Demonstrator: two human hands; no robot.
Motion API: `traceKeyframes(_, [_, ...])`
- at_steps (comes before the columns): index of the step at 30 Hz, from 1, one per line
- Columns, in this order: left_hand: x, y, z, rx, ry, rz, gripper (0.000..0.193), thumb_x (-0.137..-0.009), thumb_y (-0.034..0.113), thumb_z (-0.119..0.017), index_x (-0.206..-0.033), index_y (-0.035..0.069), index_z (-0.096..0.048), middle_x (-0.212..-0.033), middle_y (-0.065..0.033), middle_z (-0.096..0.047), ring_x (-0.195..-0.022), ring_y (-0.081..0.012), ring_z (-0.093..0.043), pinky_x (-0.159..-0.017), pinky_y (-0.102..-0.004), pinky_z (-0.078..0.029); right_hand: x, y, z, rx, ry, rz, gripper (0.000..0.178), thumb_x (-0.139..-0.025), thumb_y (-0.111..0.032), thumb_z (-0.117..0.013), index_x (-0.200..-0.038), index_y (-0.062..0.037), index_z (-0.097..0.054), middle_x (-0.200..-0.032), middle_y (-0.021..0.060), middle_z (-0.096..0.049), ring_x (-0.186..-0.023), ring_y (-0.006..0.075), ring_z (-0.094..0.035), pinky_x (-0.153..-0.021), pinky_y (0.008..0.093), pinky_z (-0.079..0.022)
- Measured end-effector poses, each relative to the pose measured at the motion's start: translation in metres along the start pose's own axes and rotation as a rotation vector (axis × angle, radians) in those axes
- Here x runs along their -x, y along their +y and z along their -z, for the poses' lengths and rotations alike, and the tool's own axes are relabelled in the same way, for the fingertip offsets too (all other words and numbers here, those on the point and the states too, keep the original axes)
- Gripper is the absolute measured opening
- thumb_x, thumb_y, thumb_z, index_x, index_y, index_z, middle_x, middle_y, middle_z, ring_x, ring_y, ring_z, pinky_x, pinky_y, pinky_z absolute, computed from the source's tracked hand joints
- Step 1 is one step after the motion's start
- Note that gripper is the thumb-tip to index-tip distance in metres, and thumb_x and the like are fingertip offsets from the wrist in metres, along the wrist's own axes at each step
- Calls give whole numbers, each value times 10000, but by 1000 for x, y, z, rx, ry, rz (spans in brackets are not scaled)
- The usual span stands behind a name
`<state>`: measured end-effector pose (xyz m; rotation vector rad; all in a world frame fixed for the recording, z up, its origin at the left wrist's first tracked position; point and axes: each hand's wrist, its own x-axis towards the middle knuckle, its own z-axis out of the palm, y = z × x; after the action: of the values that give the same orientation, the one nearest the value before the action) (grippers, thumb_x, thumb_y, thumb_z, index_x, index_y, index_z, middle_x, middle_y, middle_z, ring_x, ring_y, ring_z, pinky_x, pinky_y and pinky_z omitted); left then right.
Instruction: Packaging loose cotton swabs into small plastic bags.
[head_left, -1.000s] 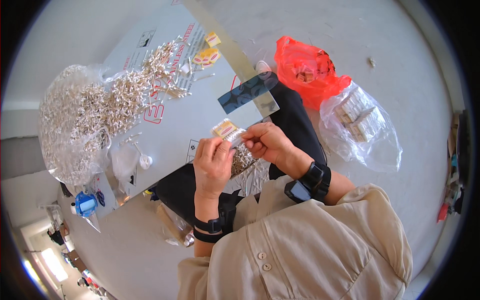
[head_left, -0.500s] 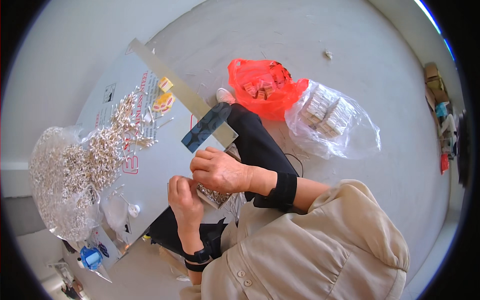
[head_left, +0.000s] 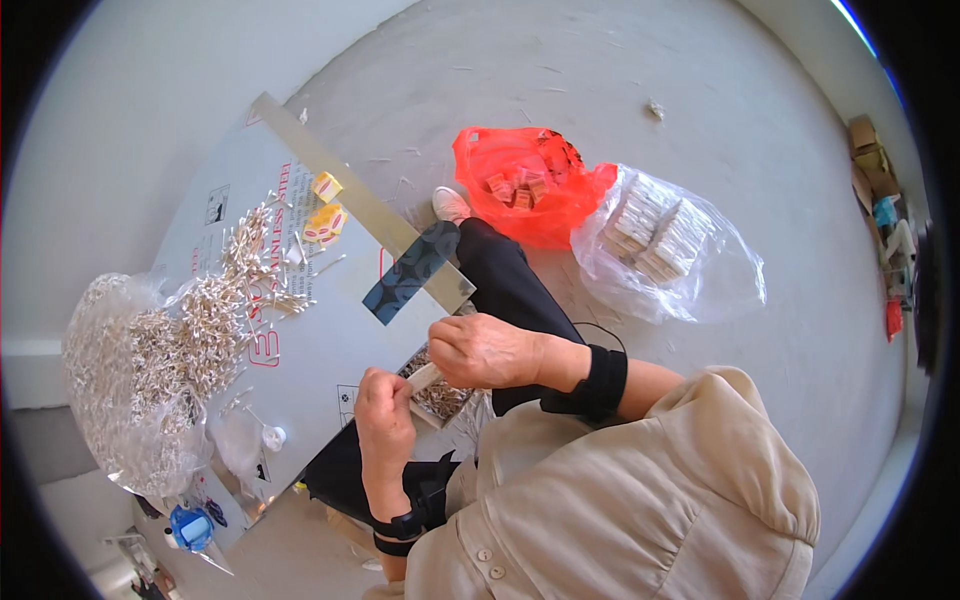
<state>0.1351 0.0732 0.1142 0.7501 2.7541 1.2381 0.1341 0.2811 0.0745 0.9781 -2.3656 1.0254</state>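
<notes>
Above my lap, my left hand (head_left: 385, 425) and my right hand (head_left: 485, 352) are both closed, pinching a short pale strip (head_left: 425, 378) between them, one hand at each end. What the strip is made of is too small to tell. Just under it, an open box (head_left: 440, 408) of loose cotton swabs rests at the table's edge, partly hidden by my right hand. On the table to the left lies a large heap of cotton swabs (head_left: 205, 330), spilling out of a clear plastic bag (head_left: 100, 370).
Small yellow packets (head_left: 325, 222) and a dark patterned strip (head_left: 410, 272) lie on the printed metal-sheet table (head_left: 320, 330). On the floor stand a red bag (head_left: 530, 215) with small boxes and a clear bag (head_left: 665, 240) of white packs. A blue container (head_left: 190, 528) is at lower left.
My hands have drawn apart, the right one moving right and slightly down. The pale strip between them now shows, and more of the swab box is visible.
</notes>
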Motion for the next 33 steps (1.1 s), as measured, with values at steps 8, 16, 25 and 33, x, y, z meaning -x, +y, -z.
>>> traceKeyframes(8, [-11, -26, 0, -151, 96, 31, 104, -844, -16, -579, -850, -1, -476, -800, -162, -506, -732, -363, -529, -656, -425, -440, 18, 65, 48, 224, 162, -172, 128, -651, -75, -625, -720, -60, -518, -741, 81, -490, -727, 288, -530, -619, 406, -477])
traceKeyframes(16, [10, -73, 4, -140, 117, 262, 154, -818, 6, -651, -840, 12, -499, -807, -149, -556, -752, -377, -569, -648, -449, -460, 39, 151, 95, 412, 235, -637, 73, -849, -40, -653, -886, 3, -607, -928, 141, -608, -771, 274, -634, -666, 366, -508])
traceKeyframes(25, [27, -186, 37, -72, 490, 534, 116, -803, 53, -697, -864, -3, -616, -834, -104, -625, -750, -203, -602, -703, -354, -485, -29, 96, -34, -249, 36, -611, 57, -807, -8, -683, -817, 14, -631, -772, 132, -621, -704, 262, -626, -629, 337, -490])
traceKeyframes(33, [-39, -233, 54, -167, 448, 442, 181, -794, 28, -681, -954, 34, -596, -1046, -136, -602, -1048, -359, -532, -909, -443, -426, -106, 81, -132, -318, -176, -677, 243, -794, -126, -732, -953, 12, -611, -918, 186, -611, -817, 352, -614, -719, 401, -504])
